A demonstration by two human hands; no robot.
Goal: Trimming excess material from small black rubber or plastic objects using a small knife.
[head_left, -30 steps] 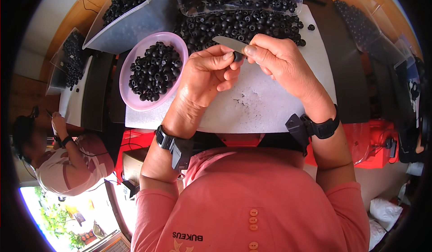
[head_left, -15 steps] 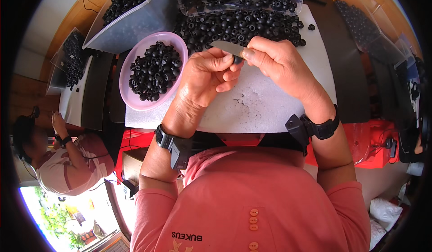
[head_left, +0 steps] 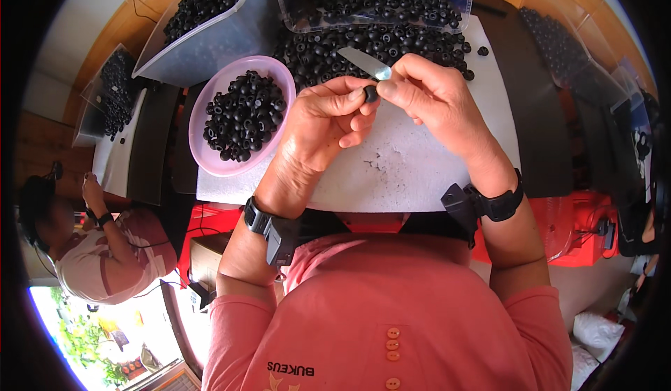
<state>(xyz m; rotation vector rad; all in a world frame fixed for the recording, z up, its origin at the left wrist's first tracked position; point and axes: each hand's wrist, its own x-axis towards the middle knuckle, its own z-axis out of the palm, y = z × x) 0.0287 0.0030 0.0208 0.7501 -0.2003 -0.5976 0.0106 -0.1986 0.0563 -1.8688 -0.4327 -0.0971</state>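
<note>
Between the thumb and fingers of my left hand (head_left: 318, 118) is a small black round cap (head_left: 370, 94), hollow-looking like the others around. My right hand (head_left: 440, 104) grips a small knife (head_left: 363, 62); its blade points up and left, above the cap and apart from it. My right thumb tip is close beside the cap, and I cannot tell whether it touches. Dark specks lie on the white sheet (head_left: 419, 174) below my hands. Left of my left hand stands a pink bowl (head_left: 198, 136) holding many black caps. Beyond the knife, a loose pile of black caps (head_left: 335, 52) covers the sheet's far part.
A clear bin (head_left: 293, 27) of black caps stands behind the pile, and a tilted bin (head_left: 210, 52) of them at the back left. Another bin (head_left: 559, 41) is at the far right. A person (head_left: 105, 244) sits at a separate table on the left.
The knife has lifted off the cap, its blade now higher and farther from my left fingers. My left hand still pinches the cap. The whole view has shifted slightly.
</note>
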